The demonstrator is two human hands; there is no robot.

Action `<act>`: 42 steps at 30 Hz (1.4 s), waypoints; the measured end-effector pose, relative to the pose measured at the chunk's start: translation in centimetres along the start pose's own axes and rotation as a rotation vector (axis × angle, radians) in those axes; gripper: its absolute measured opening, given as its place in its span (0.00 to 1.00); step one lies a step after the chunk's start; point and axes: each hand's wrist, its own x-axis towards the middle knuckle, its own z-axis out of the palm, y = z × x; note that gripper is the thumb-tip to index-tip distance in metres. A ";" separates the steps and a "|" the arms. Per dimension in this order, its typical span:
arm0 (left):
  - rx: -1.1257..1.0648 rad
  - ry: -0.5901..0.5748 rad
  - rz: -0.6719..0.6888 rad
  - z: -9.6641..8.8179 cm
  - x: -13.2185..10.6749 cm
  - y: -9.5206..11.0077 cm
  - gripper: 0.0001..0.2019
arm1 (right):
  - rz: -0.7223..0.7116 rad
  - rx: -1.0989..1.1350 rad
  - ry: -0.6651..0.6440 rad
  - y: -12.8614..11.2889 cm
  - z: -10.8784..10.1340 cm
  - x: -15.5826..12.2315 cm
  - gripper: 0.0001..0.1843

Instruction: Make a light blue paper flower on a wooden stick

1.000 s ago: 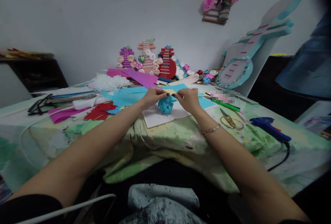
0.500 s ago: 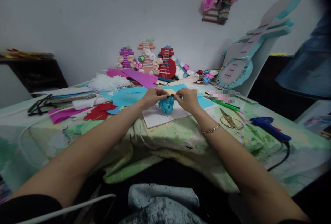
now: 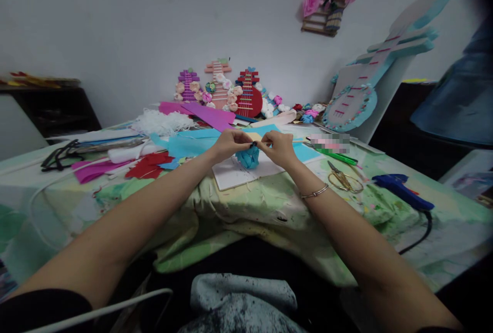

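Note:
A crumpled blue paper flower (image 3: 247, 158) hangs just below the fingertips of both hands, above a white board (image 3: 231, 176). My left hand (image 3: 230, 145) is closed in a pinch at the flower's upper end. Opposite it, my right hand (image 3: 280, 147) pinches the same end, its fingertips nearly touching the left ones. What exactly lies between the fingertips is too small to make out. A thin pale stick (image 3: 300, 141) shows beside the right hand. Blue paper sheets (image 3: 192, 143) lie behind the hands.
On the right are gold-handled scissors (image 3: 344, 178), a blue glue gun (image 3: 402, 189) and a green pen-like tool (image 3: 341, 157). Red paper pieces (image 3: 148, 166), black glasses (image 3: 57, 157) and white shreds (image 3: 164, 122) lie left. Small decorated lutes (image 3: 248, 97) stand behind; a larger one (image 3: 350, 104) leans right.
The fingertips have shifted slightly at the top of the flower, and the flower has turned or dipped a little. Both arms are almost still.

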 end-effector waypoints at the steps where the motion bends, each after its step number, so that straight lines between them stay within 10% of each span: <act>1: -0.003 0.000 0.002 0.0 0.0 0.0 0.17 | 0.003 0.006 0.001 0.0 0.1 0.0 0.16; 42: -0.044 -0.173 -0.078 0.0 -0.1 0.2 0.10 | -0.083 0.021 0.043 0.0 0.2 -0.1 0.11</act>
